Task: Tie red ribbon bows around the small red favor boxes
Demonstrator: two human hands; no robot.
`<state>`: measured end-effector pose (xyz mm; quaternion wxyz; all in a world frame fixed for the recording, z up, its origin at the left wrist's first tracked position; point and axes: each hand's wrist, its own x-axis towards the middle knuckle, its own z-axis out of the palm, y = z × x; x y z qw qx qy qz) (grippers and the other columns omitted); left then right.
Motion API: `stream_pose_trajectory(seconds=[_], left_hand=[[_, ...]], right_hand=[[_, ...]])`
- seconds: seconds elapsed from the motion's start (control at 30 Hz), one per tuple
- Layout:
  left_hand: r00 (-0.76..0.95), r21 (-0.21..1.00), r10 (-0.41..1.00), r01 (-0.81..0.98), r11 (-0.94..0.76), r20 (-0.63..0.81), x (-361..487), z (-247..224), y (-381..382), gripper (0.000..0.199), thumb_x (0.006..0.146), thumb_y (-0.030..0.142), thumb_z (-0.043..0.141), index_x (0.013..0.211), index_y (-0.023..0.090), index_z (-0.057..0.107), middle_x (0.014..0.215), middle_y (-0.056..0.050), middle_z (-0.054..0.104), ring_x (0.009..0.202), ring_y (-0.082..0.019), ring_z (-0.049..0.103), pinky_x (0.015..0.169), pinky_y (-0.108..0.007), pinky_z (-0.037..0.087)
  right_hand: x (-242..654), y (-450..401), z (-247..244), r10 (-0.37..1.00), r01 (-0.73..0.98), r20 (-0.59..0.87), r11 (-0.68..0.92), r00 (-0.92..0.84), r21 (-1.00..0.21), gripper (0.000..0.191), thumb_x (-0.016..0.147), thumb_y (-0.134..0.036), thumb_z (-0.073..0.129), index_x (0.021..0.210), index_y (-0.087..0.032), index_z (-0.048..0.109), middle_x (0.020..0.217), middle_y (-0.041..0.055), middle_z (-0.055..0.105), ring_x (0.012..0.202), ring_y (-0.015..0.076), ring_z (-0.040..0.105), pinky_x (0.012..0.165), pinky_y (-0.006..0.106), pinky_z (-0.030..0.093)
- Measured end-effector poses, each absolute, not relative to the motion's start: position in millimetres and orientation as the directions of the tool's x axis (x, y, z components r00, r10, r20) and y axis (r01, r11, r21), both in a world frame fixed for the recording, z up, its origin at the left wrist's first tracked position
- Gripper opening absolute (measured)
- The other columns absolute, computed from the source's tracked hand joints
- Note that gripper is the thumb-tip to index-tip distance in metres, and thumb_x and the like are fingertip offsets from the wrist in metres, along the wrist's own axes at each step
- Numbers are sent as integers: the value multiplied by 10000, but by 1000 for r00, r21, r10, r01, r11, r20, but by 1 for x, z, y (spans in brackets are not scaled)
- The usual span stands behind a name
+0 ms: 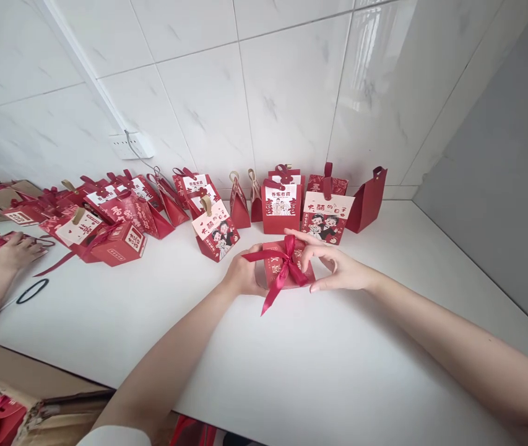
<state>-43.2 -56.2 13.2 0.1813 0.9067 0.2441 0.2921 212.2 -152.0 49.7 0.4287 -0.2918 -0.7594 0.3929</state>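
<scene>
A small red gift box (272, 265) with pale printed characters sits in front of me on the white table. A shiny dark-red ribbon (288, 267) is tied in a bow on its top, its tails hanging toward me and to the left. My left hand (244, 274) grips the left side of the box, its fingertips partly hidden behind it. Around the right side curls my right hand (338, 267), thumb low at the near corner and bent forefinger by the bow. Just behind stands a candy box with a cartoon couple (323, 218).
Several red gift boxes, like the one with a white label (282, 207), line the tiled wall. More lie at left, including a ribboned box (122, 244). Another person's hands (13, 251) hold a red item near scissors (32, 291). A cardboard carton (36, 378) stands below the table edge.
</scene>
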Motion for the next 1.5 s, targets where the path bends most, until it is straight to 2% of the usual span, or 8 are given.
stream_pose_trajectory(seconds=[0.1,0.3,0.6,0.73,0.87,0.97,1.2,1.5], left_hand=[[725,463,522,311,-830,450,-43,12,-56,895,461,503,834,1250,255,493,1213,-88,629,1012,-330,656,811,-472,551],[730,422,489,298,-856,477,-42,8,-54,863,467,499,835,1223,255,498,1228,-92,610,981,-317,667,801,-452,563],[733,418,506,327,-848,453,-43,12,-52,883,491,491,826,1260,225,482,1241,-89,605,1014,-303,666,845,-424,554],[736,398,497,331,-856,459,-43,14,-53,894,484,471,828,1272,213,493,1253,-101,602,1039,-315,656,861,-431,551],[731,412,492,311,-857,473,-42,14,-53,915,477,456,836,1286,209,488,1269,-98,601,1058,-314,654,873,-419,554],[727,413,489,303,-859,482,-43,13,-52,904,489,470,829,1285,214,486,1263,-99,602,1062,-314,654,849,-410,560],[735,403,503,334,-852,455,-44,11,-51,919,514,487,810,1310,214,441,1283,-111,584,1051,-322,659,838,-415,558],[735,416,505,327,-848,453,-44,10,-50,933,487,487,823,1301,222,451,1299,-113,580,1050,-320,663,844,-410,551]], right_hand=[[211,-151,46,782,154,406,527,-472,-836,290,692,-382,866,815,-225,656,1603,-10,161,1479,318,90,1179,473,188],[214,-147,44,790,90,411,500,-456,-861,297,689,-372,869,809,-221,643,1598,13,187,1450,316,226,1145,454,293],[209,-145,34,775,211,448,577,-445,-789,191,733,-438,829,826,-283,766,1596,-113,121,1485,312,0,1220,502,28],[207,-145,33,789,192,444,558,-425,-807,132,806,-449,765,819,-319,786,1581,-148,156,1487,294,18,1224,489,62],[207,-147,36,802,152,427,525,-417,-837,193,867,-439,702,758,-300,780,1578,-141,175,1486,293,39,1225,496,74],[205,-149,39,817,92,406,480,-410,-872,237,889,-438,673,737,-289,778,1582,-130,173,1476,316,118,1215,507,154],[204,-149,36,821,-1,423,458,-384,-889,237,924,-453,621,950,-286,787,1594,-72,190,1453,307,223,1163,411,310],[208,-145,32,821,-2,431,464,-376,-886,260,927,-462,602,1116,-340,734,1558,-56,291,1427,298,286,1176,429,267]])
